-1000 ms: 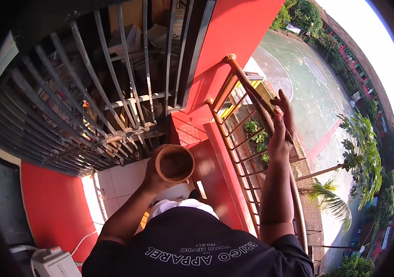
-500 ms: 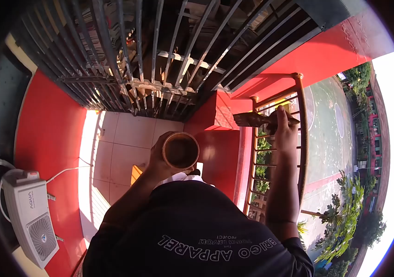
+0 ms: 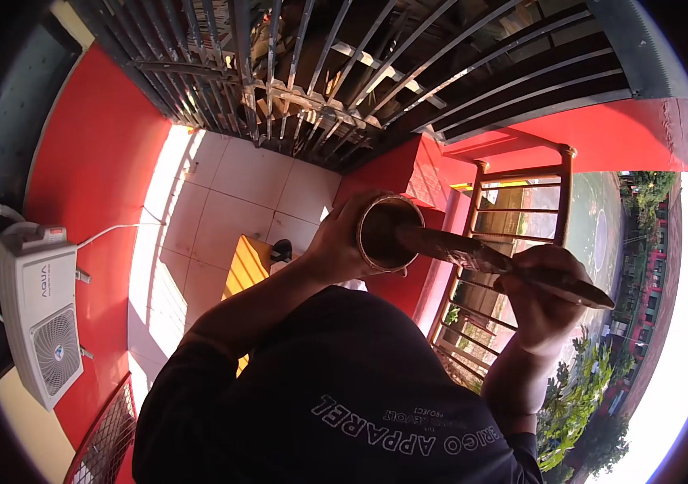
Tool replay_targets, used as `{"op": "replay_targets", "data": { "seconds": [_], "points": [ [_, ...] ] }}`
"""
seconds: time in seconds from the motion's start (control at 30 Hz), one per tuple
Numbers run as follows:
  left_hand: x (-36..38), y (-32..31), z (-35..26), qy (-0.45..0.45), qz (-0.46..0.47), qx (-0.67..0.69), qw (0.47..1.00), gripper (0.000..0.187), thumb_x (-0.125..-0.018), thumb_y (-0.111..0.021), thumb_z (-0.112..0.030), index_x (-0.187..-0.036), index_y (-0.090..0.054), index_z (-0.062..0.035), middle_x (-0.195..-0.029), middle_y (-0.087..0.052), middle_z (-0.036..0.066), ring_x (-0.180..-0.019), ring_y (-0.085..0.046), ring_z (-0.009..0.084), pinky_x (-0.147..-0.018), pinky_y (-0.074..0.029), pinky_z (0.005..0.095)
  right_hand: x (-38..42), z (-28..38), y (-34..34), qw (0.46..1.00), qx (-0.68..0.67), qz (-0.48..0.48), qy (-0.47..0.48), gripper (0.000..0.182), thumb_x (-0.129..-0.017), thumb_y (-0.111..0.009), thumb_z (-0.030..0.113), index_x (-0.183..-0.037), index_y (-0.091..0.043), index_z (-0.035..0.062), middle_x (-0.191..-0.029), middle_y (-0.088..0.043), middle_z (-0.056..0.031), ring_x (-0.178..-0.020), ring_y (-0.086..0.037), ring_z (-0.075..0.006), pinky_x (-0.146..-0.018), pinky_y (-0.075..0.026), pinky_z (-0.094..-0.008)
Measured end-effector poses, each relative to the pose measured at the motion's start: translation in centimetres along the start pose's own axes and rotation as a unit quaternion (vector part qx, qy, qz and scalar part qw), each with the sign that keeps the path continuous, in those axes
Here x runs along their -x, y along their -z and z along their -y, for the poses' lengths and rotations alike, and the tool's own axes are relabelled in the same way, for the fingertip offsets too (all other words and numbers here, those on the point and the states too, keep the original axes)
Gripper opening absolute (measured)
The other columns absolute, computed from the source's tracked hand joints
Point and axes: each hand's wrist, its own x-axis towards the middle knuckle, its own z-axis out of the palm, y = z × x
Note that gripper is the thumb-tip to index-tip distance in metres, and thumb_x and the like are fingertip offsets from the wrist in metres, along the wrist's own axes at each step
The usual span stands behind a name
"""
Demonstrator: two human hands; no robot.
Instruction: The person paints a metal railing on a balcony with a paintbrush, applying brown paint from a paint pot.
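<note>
Now the left hand (image 3: 344, 242) is clamped round the cup (image 3: 391, 211), the right hand (image 3: 545, 297) round the paintbrush (image 3: 473, 254), bristles at the cup's mouth; beyond, sunlit tiled floor (image 3: 235, 189), red wall (image 3: 98, 153), metal bars (image 3: 303, 89), brown railing (image 3: 564, 194).

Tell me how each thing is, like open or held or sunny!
Cup: uncovered, in the left hand.
Brush: in the right hand, one end over the cup's mouth.
Floor: part sunny, part shaded.
Bars: partly sunlit.
Aircon: fixed to the red wall; can't tell if it's on.
</note>
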Motion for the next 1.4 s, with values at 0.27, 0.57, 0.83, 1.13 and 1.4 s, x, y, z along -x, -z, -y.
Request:
{"op": "replay_targets", "data": {
  "seconds": [0.27,0.57,0.83,1.13,1.4],
  "points": [
    [0.5,0.8,-0.4,0.007,-0.010,-0.014,1.000,0.100,-0.054,-0.098,-0.032,-0.135,-0.046,-0.0080,-0.125,-0.061,0.011,-0.113,-0.064,0.0294,-0.095,-0.053,0.0425,-1.2,0.2,-2.5,0.993,0.063,0.011,0.102,0.034,-0.078,-0.083,0.034,-0.086,-0.072,0.0032,-0.074,-0.066,-0.0062,-0.061,-0.061,-0.0172,-0.055,-0.047,-0.0282],
    [1.4,2.2,-0.7,-0.011,-0.020,-0.054,0.998,0.102,-0.054,-0.100,-0.026,-0.136,-0.044,-0.0049,-0.123,-0.062,0.013,-0.112,-0.065,0.0273,-0.095,-0.054,0.0392,-1.6,-1.8,-3.9,0.967,-0.246,-0.062,-0.002,0.046,-0.069,-0.090,0.011,-0.106,-0.064,-0.0016,-0.100,-0.070,-0.0118,-0.091,-0.069,-0.0187,-0.084,-0.057,-0.0323],
    [2.6,3.6,-0.1,0.020,-0.032,-0.043,0.998,0.098,-0.052,-0.098,-0.034,-0.132,-0.048,-0.0099,-0.121,-0.063,0.009,-0.111,-0.064,0.0314,-0.093,-0.054,0.0423,-1.9,-2.2,-5.0,0.992,-0.124,-0.029,0.014,0.040,-0.074,-0.089,0.009,-0.093,-0.054,0.0045,-0.076,-0.058,-0.0003,-0.067,-0.056,-0.0077,-0.062,-0.047,-0.0221],
    [3.0,3.8,-0.2,0.000,-0.012,-0.061,0.998,0.097,-0.054,-0.097,-0.037,-0.133,-0.048,-0.0109,-0.122,-0.061,0.010,-0.110,-0.064,0.0303,-0.092,-0.054,0.0430,-0.8,0.5,-5.8,0.981,-0.119,-0.141,-0.063,0.025,-0.080,-0.083,0.009,-0.085,-0.059,0.0037,-0.072,-0.061,-0.0014,-0.064,-0.057,-0.0082,-0.060,-0.046,-0.0222],
    [2.9,3.6,-2.3,-0.018,-0.021,-0.061,0.998,0.094,-0.054,-0.097,-0.033,-0.132,-0.049,-0.0104,-0.116,-0.063,0.011,-0.107,-0.066,0.0315,-0.089,-0.055,0.0438,0.5,0.0,-7.4,0.998,0.007,-0.056,0.034,0.032,-0.076,-0.089,0.019,-0.076,-0.060,0.0057,-0.067,-0.063,-0.0025,-0.058,-0.059,-0.0096,-0.054,-0.046,-0.0249]
  ]
}}
